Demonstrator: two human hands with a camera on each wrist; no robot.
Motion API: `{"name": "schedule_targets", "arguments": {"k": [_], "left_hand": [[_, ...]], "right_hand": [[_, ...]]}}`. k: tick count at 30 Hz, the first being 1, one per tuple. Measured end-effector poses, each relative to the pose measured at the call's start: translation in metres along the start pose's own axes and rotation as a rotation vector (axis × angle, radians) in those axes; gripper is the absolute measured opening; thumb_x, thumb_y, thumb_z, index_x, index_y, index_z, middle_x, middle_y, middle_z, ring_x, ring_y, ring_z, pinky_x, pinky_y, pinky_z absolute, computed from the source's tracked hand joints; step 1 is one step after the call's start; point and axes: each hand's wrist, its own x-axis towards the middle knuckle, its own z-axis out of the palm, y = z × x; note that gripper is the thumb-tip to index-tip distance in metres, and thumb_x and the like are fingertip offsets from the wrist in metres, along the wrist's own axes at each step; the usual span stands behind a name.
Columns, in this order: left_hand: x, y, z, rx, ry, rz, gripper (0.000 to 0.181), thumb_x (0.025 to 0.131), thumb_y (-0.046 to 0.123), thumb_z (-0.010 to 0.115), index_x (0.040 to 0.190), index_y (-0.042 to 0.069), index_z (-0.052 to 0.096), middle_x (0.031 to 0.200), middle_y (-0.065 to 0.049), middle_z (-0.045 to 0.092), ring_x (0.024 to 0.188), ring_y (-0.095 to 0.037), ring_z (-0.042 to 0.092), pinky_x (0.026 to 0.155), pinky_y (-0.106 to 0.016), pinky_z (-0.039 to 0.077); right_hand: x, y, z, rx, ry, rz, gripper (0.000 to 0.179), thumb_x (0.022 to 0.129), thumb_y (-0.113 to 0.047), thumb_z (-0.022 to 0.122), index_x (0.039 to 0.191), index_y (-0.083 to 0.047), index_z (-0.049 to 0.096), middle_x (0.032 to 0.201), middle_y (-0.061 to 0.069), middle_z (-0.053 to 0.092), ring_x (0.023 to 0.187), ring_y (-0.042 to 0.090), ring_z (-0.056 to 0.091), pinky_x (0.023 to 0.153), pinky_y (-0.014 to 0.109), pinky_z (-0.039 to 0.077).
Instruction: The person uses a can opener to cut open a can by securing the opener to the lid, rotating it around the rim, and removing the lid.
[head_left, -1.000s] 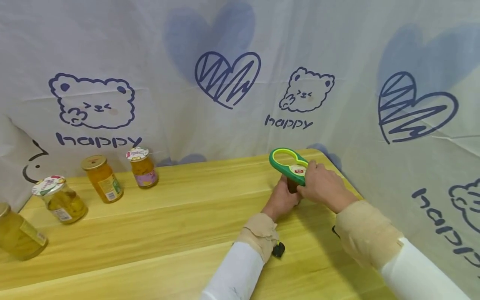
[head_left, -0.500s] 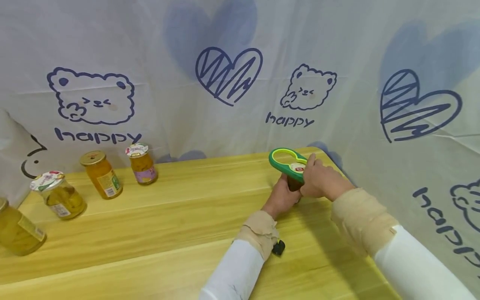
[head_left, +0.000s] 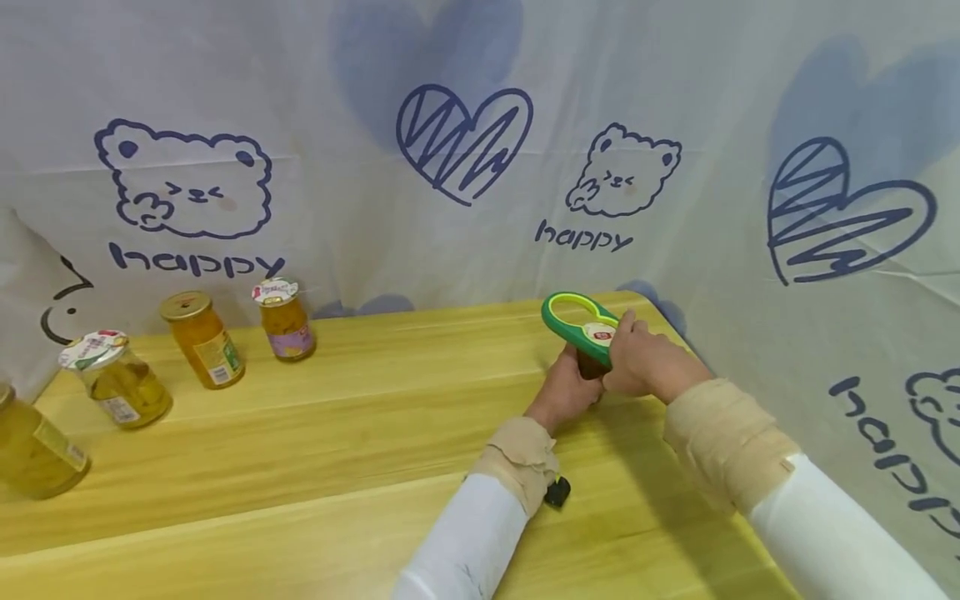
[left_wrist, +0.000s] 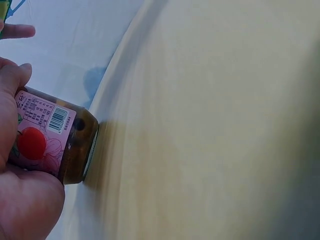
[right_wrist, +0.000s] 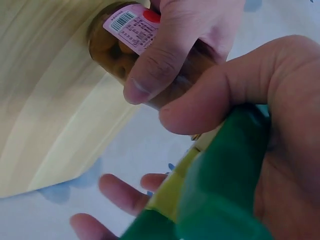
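Note:
At the table's right side, my left hand grips a glass jar of brown contents by its sides. A pink label with a red fruit shows between thumb and fingers in the left wrist view. My right hand holds a green jar opener with a yellow lining, set over the top of that jar. The right thumb is curled over the green handle in the right wrist view, while several fingers extend beyond it. The jar's lid is hidden by the opener and the hands.
Several filled jars stand at the left: a yellow one, one with a patterned lid, an orange one and a small purple-labelled one. A small black object lies by the left wrist. Printed cloth hangs behind the wooden table.
The right hand and forearm have shifted slightly left, with the opener staying on the jar. The head view has tilted a little, so the left-side jars appear higher.

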Motion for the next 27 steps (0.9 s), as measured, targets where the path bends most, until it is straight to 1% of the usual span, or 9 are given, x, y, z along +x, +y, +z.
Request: {"name": "schedule_targets", "arguments": {"k": [2, 6, 8, 10, 14, 19, 23, 26, 27], "left_hand": [[-0.001, -0.001, 0.001, -0.002, 0.000, -0.005, 0.069, 0.094, 0.002, 0.065, 0.155, 0.009, 0.034, 0.144, -0.017, 0.058, 0.107, -0.018, 0.059, 0.081, -0.023, 0.049], [-0.001, 0.000, 0.002, 0.003, 0.007, -0.014, 0.069, 0.092, 0.001, 0.065, 0.153, 0.009, 0.036, 0.146, -0.015, 0.057, 0.116, -0.015, 0.058, 0.090, -0.022, 0.048], [-0.001, 0.001, 0.001, -0.006, 0.000, -0.019, 0.069, 0.092, 0.000, 0.064, 0.154, 0.010, 0.035, 0.146, -0.015, 0.057, 0.117, -0.015, 0.058, 0.092, -0.022, 0.047], [0.000, 0.001, 0.001, -0.019, -0.001, -0.019, 0.069, 0.091, -0.001, 0.064, 0.153, 0.009, 0.036, 0.145, -0.016, 0.058, 0.115, -0.015, 0.058, 0.090, -0.022, 0.048], [-0.001, 0.001, 0.000, -0.042, -0.006, -0.022, 0.067, 0.091, -0.001, 0.064, 0.151, 0.008, 0.037, 0.143, -0.018, 0.059, 0.109, -0.015, 0.057, 0.086, -0.021, 0.047], [-0.002, -0.001, 0.000, -0.019, -0.005, -0.041, 0.068, 0.090, 0.000, 0.065, 0.151, 0.007, 0.037, 0.143, -0.018, 0.059, 0.109, -0.015, 0.057, 0.087, -0.021, 0.047], [-0.002, -0.002, 0.000, 0.008, 0.004, -0.050, 0.069, 0.087, -0.005, 0.063, 0.150, 0.007, 0.038, 0.141, -0.017, 0.060, 0.106, -0.015, 0.057, 0.085, -0.021, 0.047], [0.000, 0.001, 0.000, 0.005, 0.007, -0.050, 0.069, 0.087, -0.008, 0.062, 0.151, 0.008, 0.038, 0.141, -0.017, 0.061, 0.103, -0.015, 0.057, 0.082, -0.021, 0.047], [0.000, 0.001, 0.000, 0.001, 0.005, -0.053, 0.070, 0.087, -0.009, 0.062, 0.151, 0.008, 0.038, 0.141, -0.017, 0.061, 0.102, -0.015, 0.057, 0.080, -0.021, 0.048]], "right_hand": [[-0.001, -0.001, 0.000, -0.011, -0.009, 0.012, 0.108, 0.088, -0.028, 0.062, 0.153, 0.023, -0.008, 0.154, 0.045, 0.024, 0.129, 0.061, 0.048, 0.107, 0.070, 0.044], [-0.003, -0.005, -0.001, -0.047, -0.028, 0.011, 0.106, 0.089, -0.027, 0.059, 0.151, 0.026, -0.009, 0.153, 0.047, 0.024, 0.129, 0.059, 0.049, 0.110, 0.066, 0.044], [-0.004, -0.008, -0.003, -0.057, -0.033, 0.014, 0.106, 0.088, -0.026, 0.058, 0.150, 0.026, -0.010, 0.153, 0.048, 0.025, 0.131, 0.058, 0.049, 0.112, 0.064, 0.043], [-0.005, -0.011, -0.004, -0.063, -0.035, 0.021, 0.105, 0.088, -0.026, 0.058, 0.150, 0.027, -0.010, 0.153, 0.048, 0.026, 0.132, 0.057, 0.048, 0.113, 0.063, 0.043], [-0.009, -0.015, -0.006, -0.063, -0.023, 0.034, 0.106, 0.087, -0.025, 0.060, 0.151, 0.026, -0.008, 0.152, 0.047, 0.030, 0.131, 0.056, 0.049, 0.111, 0.065, 0.044], [-0.008, -0.015, -0.002, -0.110, -0.014, 0.006, 0.101, 0.086, -0.023, 0.060, 0.148, 0.030, 0.000, 0.143, 0.048, 0.038, 0.127, 0.054, 0.053, 0.111, 0.061, 0.046], [-0.002, -0.010, 0.008, -0.118, 0.035, 0.009, 0.093, 0.085, -0.024, 0.059, 0.146, 0.028, 0.012, 0.130, 0.044, 0.048, 0.114, 0.050, 0.059, 0.102, 0.060, 0.052], [-0.004, -0.009, 0.013, -0.075, 0.116, 0.024, 0.084, 0.087, -0.023, 0.059, 0.142, 0.027, 0.021, 0.116, 0.039, 0.054, 0.099, 0.046, 0.064, 0.088, 0.060, 0.058], [-0.009, -0.010, 0.013, -0.058, 0.141, 0.027, 0.081, 0.088, -0.022, 0.059, 0.140, 0.028, 0.023, 0.113, 0.039, 0.055, 0.095, 0.046, 0.066, 0.085, 0.060, 0.059]]}}
